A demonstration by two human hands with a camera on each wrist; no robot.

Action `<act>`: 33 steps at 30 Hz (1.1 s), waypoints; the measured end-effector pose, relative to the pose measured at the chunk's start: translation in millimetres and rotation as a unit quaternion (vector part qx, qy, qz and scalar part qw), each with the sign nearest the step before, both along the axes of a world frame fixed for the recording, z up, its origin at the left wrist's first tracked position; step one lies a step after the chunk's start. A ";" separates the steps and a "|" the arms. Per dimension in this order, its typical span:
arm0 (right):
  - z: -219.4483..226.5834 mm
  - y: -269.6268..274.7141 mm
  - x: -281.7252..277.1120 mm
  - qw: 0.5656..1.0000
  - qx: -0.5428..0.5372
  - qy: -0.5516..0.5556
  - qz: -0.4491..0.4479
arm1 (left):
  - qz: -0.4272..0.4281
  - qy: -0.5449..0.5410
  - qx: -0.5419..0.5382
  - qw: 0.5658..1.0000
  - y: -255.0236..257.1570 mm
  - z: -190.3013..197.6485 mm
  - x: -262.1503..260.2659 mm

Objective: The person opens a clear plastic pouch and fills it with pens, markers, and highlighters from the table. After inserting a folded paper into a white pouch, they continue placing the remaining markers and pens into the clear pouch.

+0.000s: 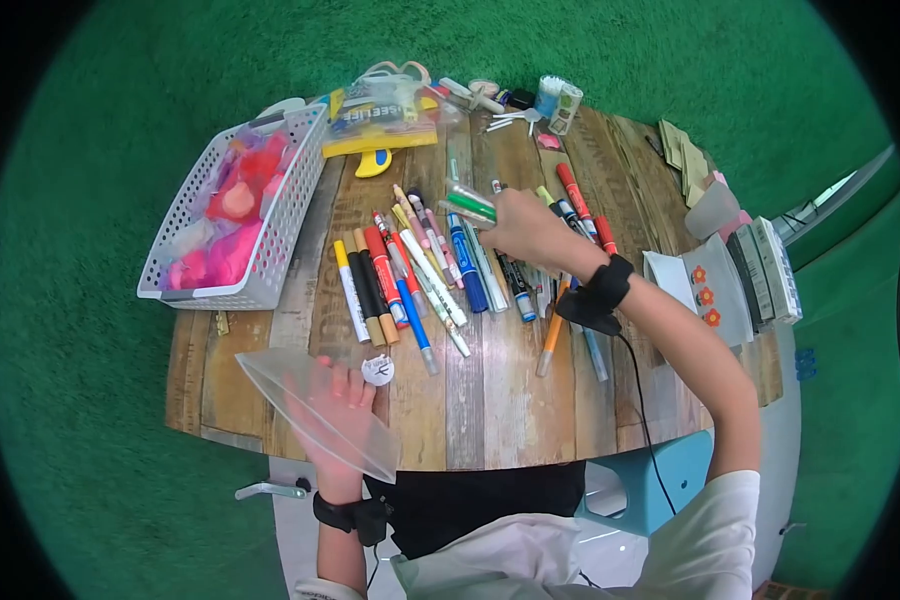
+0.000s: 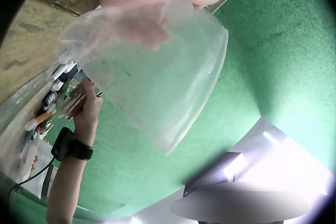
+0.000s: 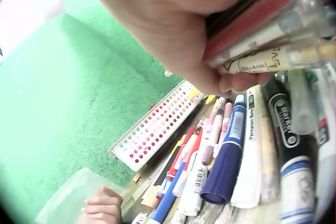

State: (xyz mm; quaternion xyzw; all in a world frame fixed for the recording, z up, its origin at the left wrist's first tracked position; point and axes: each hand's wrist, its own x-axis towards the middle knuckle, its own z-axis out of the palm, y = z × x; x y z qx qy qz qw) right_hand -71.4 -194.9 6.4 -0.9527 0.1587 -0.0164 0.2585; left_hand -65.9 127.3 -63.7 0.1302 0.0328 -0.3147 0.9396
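Observation:
My left hand [image 1: 342,410] is near the table's front edge and holds a translucent plastic bag [image 1: 315,400]. The bag hangs across the palm and hides part of the hand; some fingers show past its edge. Over the rows of pens and markers, my right hand [image 1: 538,232] grips several pens together. Among them are a red pen [image 3: 252,22] and a clear-barrelled pen with a yellow label [image 3: 260,61]; in the head view a green one [image 1: 470,206] sticks out. Below that hand lie a blue marker [image 3: 223,166], a black marker [image 3: 283,113] and an orange pen [image 1: 553,340].
A white perforated basket [image 1: 305,200] with pink bags stands at the left. Behind the pens are a yellow-edged zip bag [image 1: 380,130] and a tub of cotton swabs [image 1: 548,97]. A round white sticker [image 1: 378,370] lies near the left hand. Boxes [image 1: 770,270] stand at the right.

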 end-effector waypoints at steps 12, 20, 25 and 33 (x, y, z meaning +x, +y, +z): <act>-6.9 6.2 11.6 0.995 -0.075 0.061 -0.009 | 0.005 -0.003 0.011 1.000 0.2 0.5 -0.3; -13.8 30.1 9.3 0.990 -0.142 -0.004 -0.009 | 0.001 0.001 0.011 1.000 0.5 -0.3 0.2; -19.4 33.5 10.5 0.985 -0.172 -0.001 -0.003 | 0.000 0.003 0.009 1.000 -0.6 1.7 -1.1; -2.8 34.5 8.9 0.985 -0.149 0.089 -0.006 | 0.000 -0.007 0.009 1.000 -0.4 -0.9 -2.3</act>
